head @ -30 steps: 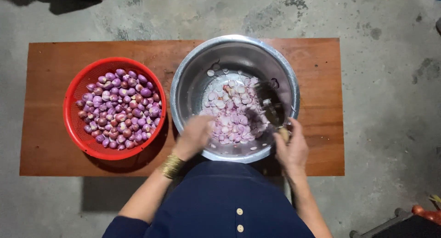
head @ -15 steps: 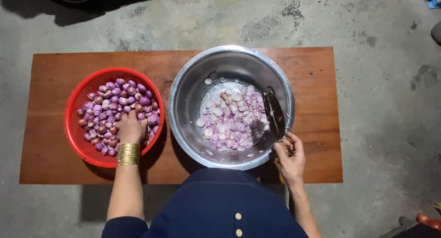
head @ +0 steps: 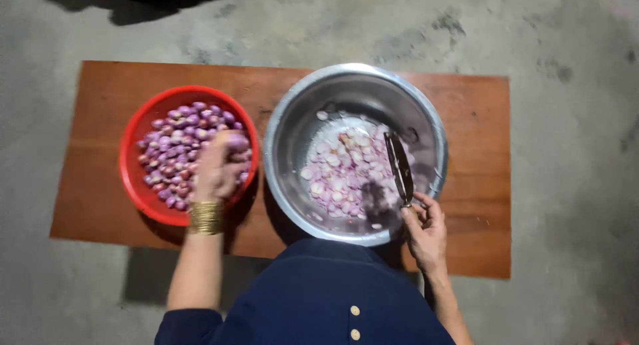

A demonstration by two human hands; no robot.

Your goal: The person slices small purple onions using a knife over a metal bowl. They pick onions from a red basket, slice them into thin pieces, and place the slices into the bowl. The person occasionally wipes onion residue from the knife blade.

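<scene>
Two hands at worktop (head: 100, 218) near edge: right hand (head: 423, 232) clamped on knife (head: 399, 167) over steel bowl (head: 293, 185) of sliced shallots (head: 339, 172); left hand (head: 214, 173) closed on whole shallot (head: 236, 143) in red bowl (head: 133, 178), mostly full. Bare wood at both ends.

Purple shallots (head: 176, 129) in a red bowl (head: 136, 178) under the left fingers; pale pink slices (head: 339, 175) in a silver bowl (head: 293, 129); reddish-brown board (head: 479, 152).
</scene>
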